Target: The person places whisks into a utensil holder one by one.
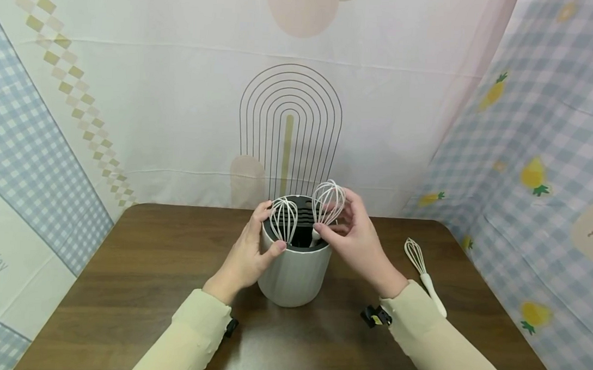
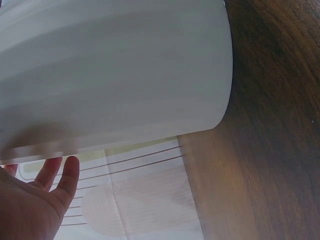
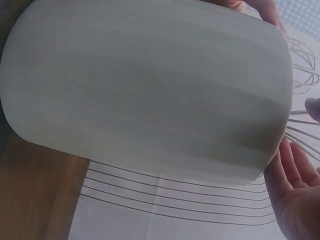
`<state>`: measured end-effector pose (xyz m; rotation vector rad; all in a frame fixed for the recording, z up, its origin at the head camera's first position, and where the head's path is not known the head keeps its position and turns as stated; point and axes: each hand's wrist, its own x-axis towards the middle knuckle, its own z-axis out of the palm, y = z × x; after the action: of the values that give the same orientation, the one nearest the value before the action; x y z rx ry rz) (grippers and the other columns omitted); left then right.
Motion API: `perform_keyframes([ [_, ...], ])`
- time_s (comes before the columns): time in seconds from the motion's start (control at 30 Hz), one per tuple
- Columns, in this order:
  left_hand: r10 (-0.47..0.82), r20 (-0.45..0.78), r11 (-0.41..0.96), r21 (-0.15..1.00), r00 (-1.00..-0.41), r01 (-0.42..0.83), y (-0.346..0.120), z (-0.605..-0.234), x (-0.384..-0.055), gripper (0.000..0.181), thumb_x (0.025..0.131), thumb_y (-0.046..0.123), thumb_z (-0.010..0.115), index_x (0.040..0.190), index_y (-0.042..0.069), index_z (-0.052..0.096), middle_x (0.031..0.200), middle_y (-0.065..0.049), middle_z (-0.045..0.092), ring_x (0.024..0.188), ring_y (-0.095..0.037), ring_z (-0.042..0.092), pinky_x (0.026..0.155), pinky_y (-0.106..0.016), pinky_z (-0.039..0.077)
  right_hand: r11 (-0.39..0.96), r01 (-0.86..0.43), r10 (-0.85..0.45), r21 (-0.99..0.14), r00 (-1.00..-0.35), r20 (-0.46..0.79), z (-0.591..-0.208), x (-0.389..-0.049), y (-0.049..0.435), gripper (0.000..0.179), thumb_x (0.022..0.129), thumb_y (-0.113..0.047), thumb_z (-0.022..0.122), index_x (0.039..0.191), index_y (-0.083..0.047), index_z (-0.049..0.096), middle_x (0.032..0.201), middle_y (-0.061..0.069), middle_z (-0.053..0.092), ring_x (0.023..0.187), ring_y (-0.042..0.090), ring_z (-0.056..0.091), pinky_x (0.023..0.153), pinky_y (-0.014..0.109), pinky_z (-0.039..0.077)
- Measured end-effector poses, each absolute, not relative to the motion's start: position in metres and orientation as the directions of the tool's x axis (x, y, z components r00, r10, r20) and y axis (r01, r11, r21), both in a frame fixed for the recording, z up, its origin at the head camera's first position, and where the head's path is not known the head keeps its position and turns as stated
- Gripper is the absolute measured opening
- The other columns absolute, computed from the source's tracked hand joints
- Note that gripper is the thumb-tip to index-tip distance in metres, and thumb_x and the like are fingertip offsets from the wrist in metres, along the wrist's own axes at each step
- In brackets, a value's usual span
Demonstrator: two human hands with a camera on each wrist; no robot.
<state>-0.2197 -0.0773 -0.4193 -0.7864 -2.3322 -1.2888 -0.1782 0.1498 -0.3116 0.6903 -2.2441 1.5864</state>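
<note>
A white ribbed utensil holder stands mid-table; it fills the left wrist view and the right wrist view. My left hand grips its left rim, thumb on the front edge and fingers round the far side; its palm shows beside the wall. One white wire whisk stands head-up in the holder. My right hand pinches a second whisk just below its wire head, over the holder's right rim. That hand's palm and the whisk's wires show by the rim.
A third whisk lies flat on the brown wooden table to the right of my right forearm. Patterned cloth backdrops hang behind and along both sides of the table. Dark slotted dividers show inside the holder's mouth.
</note>
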Motion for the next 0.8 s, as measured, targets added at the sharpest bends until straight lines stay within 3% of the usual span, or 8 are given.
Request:
perform_keyframes([
  [0.17,0.292,0.556,0.432,0.649,-0.778,0.626,-0.078,-0.419,-0.220,0.068,0.091,0.059,0.051,0.144,0.025,0.025,0.156,0.007,0.021,0.139,-0.018,0.028,0.107,-0.049,0.031,0.334,-0.537,-0.237,-0.775,-0.843,0.483,-0.316,-0.182,0.151,0.080,0.080,0.006,0.074,0.144,-0.006,0.029,0.116,0.026,0.059,0.093,0.034,0.064,0.079,0.044,0.054],
  [0.27,0.292,0.560,0.431,0.647,-0.775,0.630,-0.078,-0.419,-0.220,0.068,0.091,0.060,0.051,0.143,0.024,0.026,0.156,0.005,0.021,0.139,-0.018,0.028,0.107,-0.049,0.031,0.381,-0.516,-0.238,-0.767,-0.857,0.458,-0.327,-0.190,0.155,0.085,0.080,-0.002,0.077,0.147,-0.015,0.027,0.118,0.021,0.060,0.087,0.030,0.066,0.080,0.044,0.053],
  [0.43,0.295,0.554,0.434,0.648,-0.779,0.625,-0.078,-0.420,-0.220,0.068,0.091,0.059,0.051,0.144,0.025,0.025,0.156,0.006,0.020,0.139,-0.018,0.028,0.108,-0.049,0.030,0.418,-0.511,-0.246,-0.751,-0.860,0.447,-0.336,-0.196,0.160,0.087,0.080,-0.018,0.081,0.147,-0.025,0.027,0.119,0.010,0.062,0.091,0.026,0.066,0.081,0.041,0.053],
  [0.63,0.296,0.553,0.435,0.648,-0.779,0.626,-0.078,-0.420,-0.220,0.067,0.091,0.059,0.052,0.143,0.025,0.026,0.156,0.008,0.020,0.139,-0.018,0.028,0.108,-0.049,0.030,0.450,-0.523,-0.271,-0.724,-0.852,0.447,-0.335,-0.193,0.160,0.085,0.078,-0.027,0.083,0.146,-0.025,0.031,0.124,0.006,0.060,0.093,0.022,0.064,0.079,0.039,0.054],
  [0.8,0.298,0.559,0.433,0.643,-0.774,0.631,-0.077,-0.420,-0.220,0.068,0.091,0.061,0.050,0.143,0.024,0.025,0.156,0.007,0.020,0.139,-0.020,0.028,0.107,-0.050,0.030,0.411,-0.555,-0.273,-0.724,-0.832,0.483,-0.333,-0.192,0.165,0.079,0.076,-0.019,0.084,0.142,-0.020,0.040,0.123,0.004,0.060,0.099,0.021,0.062,0.084,0.036,0.052],
])
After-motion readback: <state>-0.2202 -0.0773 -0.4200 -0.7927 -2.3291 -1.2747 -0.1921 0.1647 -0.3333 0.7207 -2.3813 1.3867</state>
